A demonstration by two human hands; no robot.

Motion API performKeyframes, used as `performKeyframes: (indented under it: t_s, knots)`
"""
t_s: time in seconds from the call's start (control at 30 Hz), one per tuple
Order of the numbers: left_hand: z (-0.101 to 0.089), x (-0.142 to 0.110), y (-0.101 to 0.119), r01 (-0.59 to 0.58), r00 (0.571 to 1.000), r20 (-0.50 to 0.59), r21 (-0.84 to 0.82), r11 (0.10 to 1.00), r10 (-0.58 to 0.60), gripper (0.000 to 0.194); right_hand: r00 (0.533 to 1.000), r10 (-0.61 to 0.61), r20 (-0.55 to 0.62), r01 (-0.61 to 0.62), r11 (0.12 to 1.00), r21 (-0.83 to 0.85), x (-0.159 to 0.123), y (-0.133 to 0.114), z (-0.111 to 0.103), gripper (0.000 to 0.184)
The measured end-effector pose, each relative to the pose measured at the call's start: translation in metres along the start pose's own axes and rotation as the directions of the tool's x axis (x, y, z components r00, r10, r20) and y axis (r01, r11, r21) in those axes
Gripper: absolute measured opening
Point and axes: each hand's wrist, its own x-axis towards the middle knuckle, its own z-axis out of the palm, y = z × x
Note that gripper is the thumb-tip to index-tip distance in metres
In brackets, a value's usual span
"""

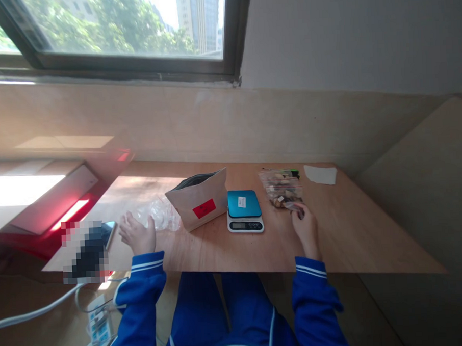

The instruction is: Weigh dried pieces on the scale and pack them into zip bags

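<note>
Nearest to my camera are two blue tracksuit sleeves (139, 294) with white-striped cuffs, one per arm. Below the board's edge I can make out one white power strip (98, 326) and a white cable (34, 310) on the floor.

The left hand (137, 233) is open and empty, its fingers loosely spread, and it hovers just short of a crumpled sheet of clear plastic film (158, 214). The right hand (305, 230) pinches the near corner of a clear plastic bag of brown mixed pieces (281, 190) between thumb and fingers. The bag lies on the board to the right of the scale; from here I can't tell whether it is one bag or two overlapping.

Everything rests on a pale plywood board (226, 249). Between the hands sits one digital scale with a teal top and white base (245, 209), its display turned toward the person, which I take to be for easy reading. Just left of it, one kraft-paper pouch with a black lining and red label (198, 202) leans over with its mouth open, apparently so that it stays accessible. A dark phone (109, 233), mostly pixelated, lies at the left. One white paper sheet (321, 174) sits at the far edge, below a dark-framed window (125, 27).
</note>
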Motion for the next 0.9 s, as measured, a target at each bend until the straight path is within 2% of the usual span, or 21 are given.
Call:
performKeyframes:
  t_s: [0.1,0.17,0.2,0.27,0.33,0.37,0.43,0.5,0.53,0.6,0.67,0.7,0.77,0.83,0.9]
  knots:
    - [-0.006,-0.021,0.016,-0.114,0.989,-0.108,-0.077,0.99,0.106,0.047,0.999,0.009,0.053,-0.026,0.941,0.338,-0.016,-0.031,-0.018,0.034]
    - [-0.014,-0.046,0.031,-0.088,0.993,-0.102,-0.283,0.955,0.061,0.036,0.986,0.026,0.167,-0.114,0.832,0.543,-0.029,-0.063,-0.025,0.032]
    - [-0.019,-0.061,0.038,-0.027,1.0,-0.026,-0.394,0.919,0.019,0.029,0.966,-0.001,0.258,-0.164,0.77,0.617,-0.036,-0.081,-0.027,0.03]
    - [-0.027,-0.094,0.053,0.095,0.986,0.168,-0.578,0.811,0.004,0.021,0.9,-0.135,0.414,-0.222,0.677,0.702,-0.05,-0.116,-0.029,0.025]
    - [-0.032,-0.122,0.065,0.2,0.926,0.37,-0.649,0.734,0.075,0.021,0.827,-0.264,0.496,-0.218,0.663,0.716,-0.065,-0.144,-0.029,0.021]
    - [-0.032,-0.132,0.07,0.279,0.862,0.493,-0.656,0.701,0.118,0.023,0.782,-0.334,0.526,-0.2,0.665,0.72,-0.072,-0.154,-0.029,0.021]
    - [-0.03,-0.144,0.075,0.441,0.751,0.643,-0.657,0.611,0.15,0.033,0.679,-0.463,0.57,-0.158,0.666,0.729,-0.084,-0.169,-0.029,0.022]
    - [-0.028,-0.145,0.075,0.572,0.677,0.725,-0.626,0.53,0.127,0.045,0.581,-0.562,0.589,-0.12,0.656,0.745,-0.095,-0.177,-0.028,0.023]
    - [-0.027,-0.143,0.074,0.625,0.646,0.757,-0.599,0.501,0.1,0.05,0.546,-0.595,0.589,-0.102,0.651,0.752,-0.099,-0.18,-0.028,0.023]
    - [-0.027,-0.136,0.07,0.701,0.579,0.814,-0.529,0.478,0.051,0.052,0.505,-0.639,0.58,-0.058,0.645,0.762,-0.104,-0.183,-0.027,0.022]
    - [-0.029,-0.13,0.063,0.733,0.523,0.852,-0.47,0.492,0.035,0.044,0.482,-0.667,0.569,-0.011,0.644,0.765,-0.107,-0.185,-0.027,0.021]
    - [-0.03,-0.128,0.059,0.731,0.517,0.855,-0.461,0.503,0.034,0.038,0.463,-0.679,0.57,0.014,0.648,0.761,-0.107,-0.186,-0.029,0.021]
    - [-0.032,-0.125,0.052,0.715,0.536,0.843,-0.475,0.513,0.034,0.032,0.4,-0.711,0.578,0.071,0.653,0.754,-0.106,-0.188,-0.035,0.023]
    - [-0.035,-0.122,0.048,0.709,0.55,0.834,-0.491,0.507,0.039,0.031,0.301,-0.752,0.586,0.131,0.641,0.756,-0.104,-0.188,-0.046,0.033]
    - [-0.037,-0.119,0.049,0.709,0.523,0.849,-0.485,0.512,0.08,0.031,0.232,-0.77,0.594,0.175,0.634,0.753,-0.103,-0.187,-0.058,0.047]
